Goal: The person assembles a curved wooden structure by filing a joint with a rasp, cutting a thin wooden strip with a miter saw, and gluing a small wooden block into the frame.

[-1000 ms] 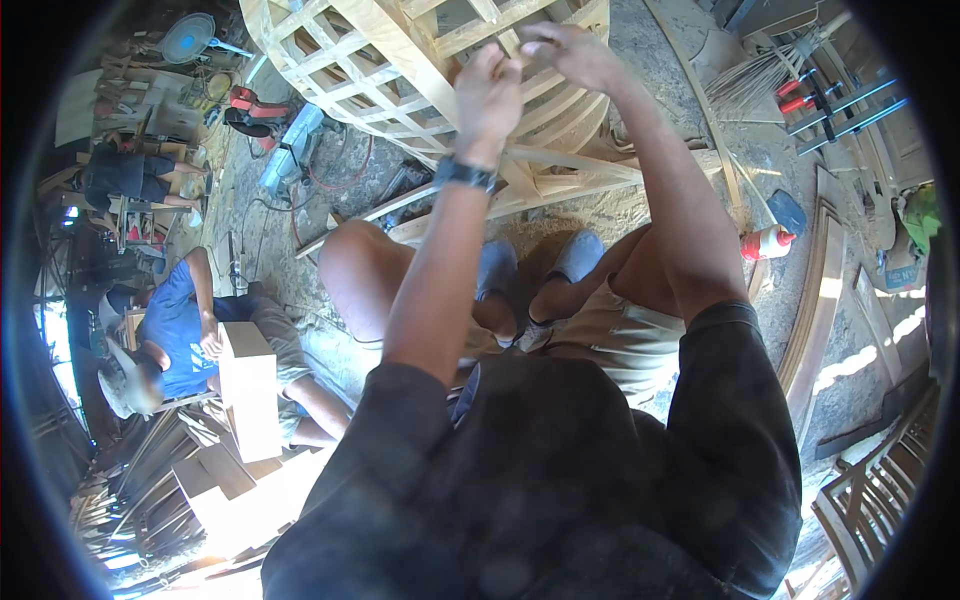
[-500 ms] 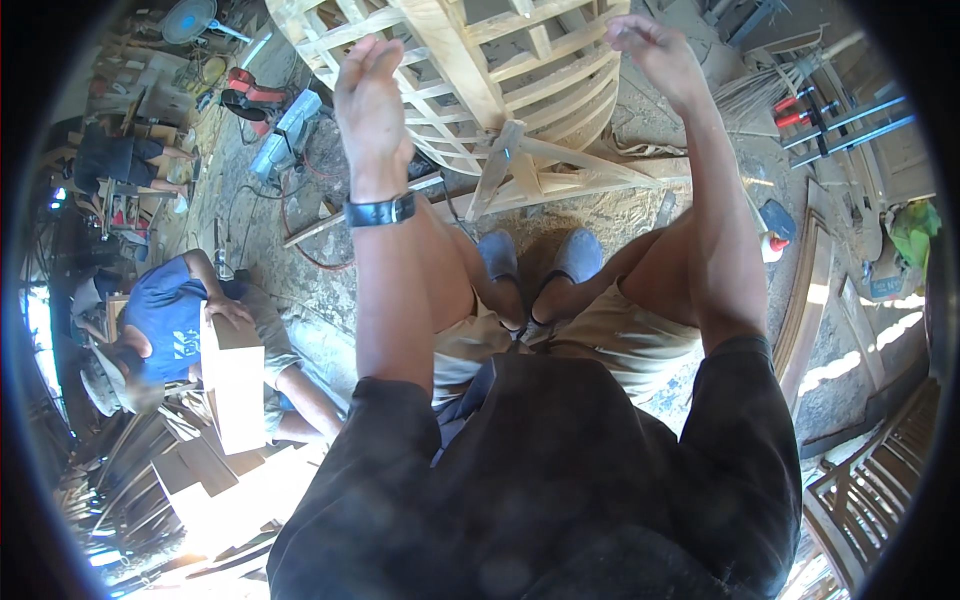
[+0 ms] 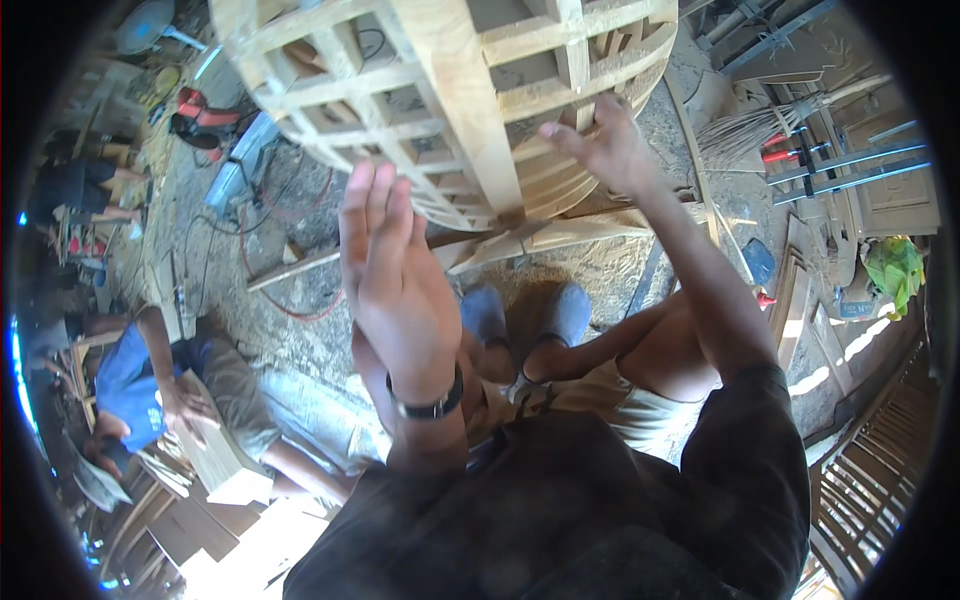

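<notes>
Glare lower left; sun streaks floor (image 3: pixel 810 382) at right; edges bent, black.

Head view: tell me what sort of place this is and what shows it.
Most likely a woodworking workshop: a curved wooden lattice frame stands ahead, red-handled bar clamps are at the right, and what looks like sawdust is scattered near the frame.

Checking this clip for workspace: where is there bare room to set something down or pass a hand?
The sawdusty floor between the right shoe, the beam and the dark strip looks bare. A hand could likely pass between the left hand and right hand, below the frame. Crowded: left, around the red tool and cords; right, around the clamps.
</notes>
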Demonstrator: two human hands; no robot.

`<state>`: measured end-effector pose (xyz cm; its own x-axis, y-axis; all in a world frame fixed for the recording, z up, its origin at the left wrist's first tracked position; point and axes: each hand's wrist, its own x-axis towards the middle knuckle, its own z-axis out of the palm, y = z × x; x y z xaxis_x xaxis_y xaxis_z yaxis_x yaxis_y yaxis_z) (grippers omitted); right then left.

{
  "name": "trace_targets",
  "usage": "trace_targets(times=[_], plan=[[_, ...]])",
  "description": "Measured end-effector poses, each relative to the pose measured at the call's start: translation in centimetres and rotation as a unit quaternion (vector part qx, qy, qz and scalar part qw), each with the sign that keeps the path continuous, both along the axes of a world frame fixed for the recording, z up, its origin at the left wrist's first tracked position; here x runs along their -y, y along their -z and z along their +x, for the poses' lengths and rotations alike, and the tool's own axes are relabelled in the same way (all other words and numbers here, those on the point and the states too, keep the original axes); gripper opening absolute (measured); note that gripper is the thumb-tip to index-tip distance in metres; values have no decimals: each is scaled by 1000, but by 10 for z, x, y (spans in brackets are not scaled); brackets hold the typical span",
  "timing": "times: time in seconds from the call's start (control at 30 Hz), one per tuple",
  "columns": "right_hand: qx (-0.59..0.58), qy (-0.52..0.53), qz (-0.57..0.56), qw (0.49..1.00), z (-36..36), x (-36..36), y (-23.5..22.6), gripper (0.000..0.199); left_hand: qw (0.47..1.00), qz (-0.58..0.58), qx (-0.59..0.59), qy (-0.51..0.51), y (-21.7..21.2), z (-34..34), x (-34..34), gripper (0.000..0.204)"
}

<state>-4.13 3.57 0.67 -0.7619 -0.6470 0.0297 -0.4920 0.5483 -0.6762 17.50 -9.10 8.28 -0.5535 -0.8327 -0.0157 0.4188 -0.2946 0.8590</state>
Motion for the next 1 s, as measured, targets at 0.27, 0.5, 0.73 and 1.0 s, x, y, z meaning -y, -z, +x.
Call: trace_targets(times=[0.27,0.5,0.73,1.0], plan=[[-118,134,-175,968,14,9,27,37,996,75,-11,53,18,-25,19,50],[-121,183,-192,957,16,36,39,34,973,197,-84,89,4,10,1,52],[-3,203,-171,964,14,25,26,31,978,11,-168,-126,-18,73,12,46],[-79,63,-214,972,-9,18,43,39,933,-83,-204,-286,-26,192,29,16]])
